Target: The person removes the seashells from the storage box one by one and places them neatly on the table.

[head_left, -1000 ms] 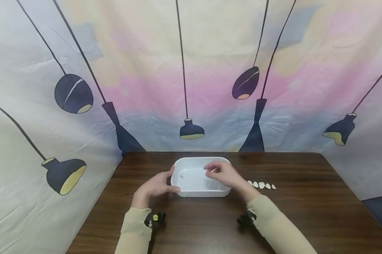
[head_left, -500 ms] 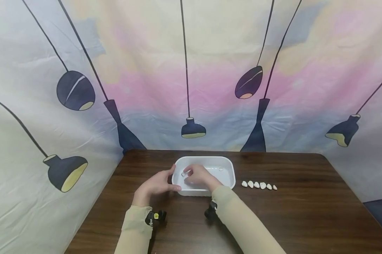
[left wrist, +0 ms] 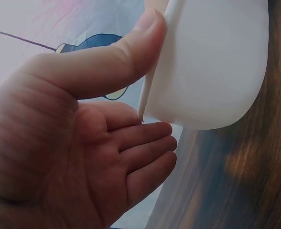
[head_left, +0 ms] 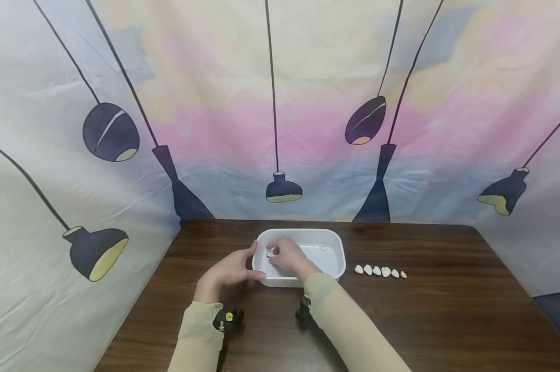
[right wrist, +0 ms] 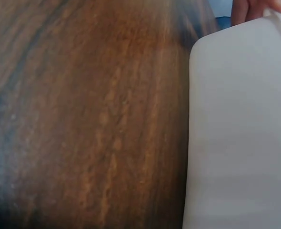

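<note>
A white plastic tray (head_left: 303, 282) with rounded corners stands on the table. At its left end my left hand (head_left: 230, 268) holds the rim, thumb on the near side and index finger at the far side. In the left wrist view that thumb (left wrist: 140, 43) lies along the rim, the other fingers against the tray's outside. My right hand (head_left: 286, 254) reaches inside, its thumb and index finger pinching a small white pebble (head_left: 269, 253) near the left end. Another white pebble (head_left: 324, 248) lies on the tray's floor toward the right. The right wrist view shows mostly the tray's outer wall (right wrist: 240, 124).
To the right of the tray, several white pebbles (head_left: 376, 270) lie in a row on the dark wooden table (head_left: 447, 310). A cloth backdrop (head_left: 308, 129) printed with hanging lamps rises behind the table's far edge.
My right hand has moved left across the tray from its right side to the pebble at the left end. A pebble now lies on the right of the tray floor. The left hand stays put.
</note>
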Motion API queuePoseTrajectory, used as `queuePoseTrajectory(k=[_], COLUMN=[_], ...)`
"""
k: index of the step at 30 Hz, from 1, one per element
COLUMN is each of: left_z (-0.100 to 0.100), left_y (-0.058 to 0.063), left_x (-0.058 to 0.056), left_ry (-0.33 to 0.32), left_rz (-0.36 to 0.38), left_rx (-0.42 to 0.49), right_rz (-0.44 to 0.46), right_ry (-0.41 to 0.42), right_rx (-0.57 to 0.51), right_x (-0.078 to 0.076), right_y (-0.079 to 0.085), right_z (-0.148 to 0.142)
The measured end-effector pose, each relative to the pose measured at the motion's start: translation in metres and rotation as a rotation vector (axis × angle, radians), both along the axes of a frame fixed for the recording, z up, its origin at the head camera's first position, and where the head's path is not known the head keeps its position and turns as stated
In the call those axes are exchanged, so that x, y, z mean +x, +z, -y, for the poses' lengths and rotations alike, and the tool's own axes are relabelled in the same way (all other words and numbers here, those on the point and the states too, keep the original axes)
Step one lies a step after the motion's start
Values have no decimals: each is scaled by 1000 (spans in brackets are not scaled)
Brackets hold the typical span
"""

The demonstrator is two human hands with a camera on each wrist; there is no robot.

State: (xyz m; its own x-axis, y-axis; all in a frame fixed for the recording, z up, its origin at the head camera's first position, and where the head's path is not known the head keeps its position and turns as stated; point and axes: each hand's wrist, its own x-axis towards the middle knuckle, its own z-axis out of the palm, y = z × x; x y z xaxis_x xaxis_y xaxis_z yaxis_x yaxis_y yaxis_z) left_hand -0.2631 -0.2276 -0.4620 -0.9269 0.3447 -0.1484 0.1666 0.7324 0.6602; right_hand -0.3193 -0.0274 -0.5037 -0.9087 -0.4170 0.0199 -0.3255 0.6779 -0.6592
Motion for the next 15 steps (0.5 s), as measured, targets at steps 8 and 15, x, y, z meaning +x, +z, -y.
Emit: queuePoseTrajectory(k=[8,15], left_z=[-1,0], left_y=[0,-1], left_x=[0,0], left_ry=[3,9], left_rz=[1,2], left_rx=[11,13], right_rz=[5,26], right_ry=[2,-13], right_rx=[30,28], right_x=[-2,0], right_y=[0,-1], right_z=[1,1])
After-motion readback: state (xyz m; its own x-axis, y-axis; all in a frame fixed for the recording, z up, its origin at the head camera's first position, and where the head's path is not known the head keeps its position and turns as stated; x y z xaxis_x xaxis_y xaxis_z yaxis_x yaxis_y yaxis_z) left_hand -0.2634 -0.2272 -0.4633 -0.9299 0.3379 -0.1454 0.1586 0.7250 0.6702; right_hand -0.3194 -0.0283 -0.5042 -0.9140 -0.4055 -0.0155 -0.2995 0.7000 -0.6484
